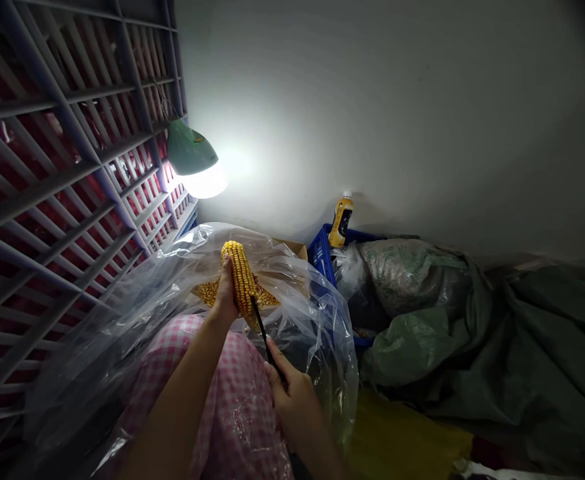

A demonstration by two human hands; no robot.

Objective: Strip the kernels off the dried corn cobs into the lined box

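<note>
My left hand [227, 293] is wrapped round a yellow corn cob [241, 277], which leans with its lower end towards me. Kernels still cover most of the side I see. My right hand [289, 387] grips a thin dark rod-like tool [263, 333], whose tip touches the lower part of the cob. What kind of tool it is I cannot make out. Below and behind the cob, loose corn kernels [267, 295] lie in a clear plastic bag [322, 313] spread wide over my lap. A pink checked cloth [242, 400] covers my legs.
Purple plastic crates [72, 153] rise at the left, with a lit lamp [192, 157] hanging from them. A blue basket [322, 257] holds a yellow bottle [341, 220] and stuffed bags [412, 273]. Green sheeting [537, 333] lies at the right, below a pale wall [397, 100].
</note>
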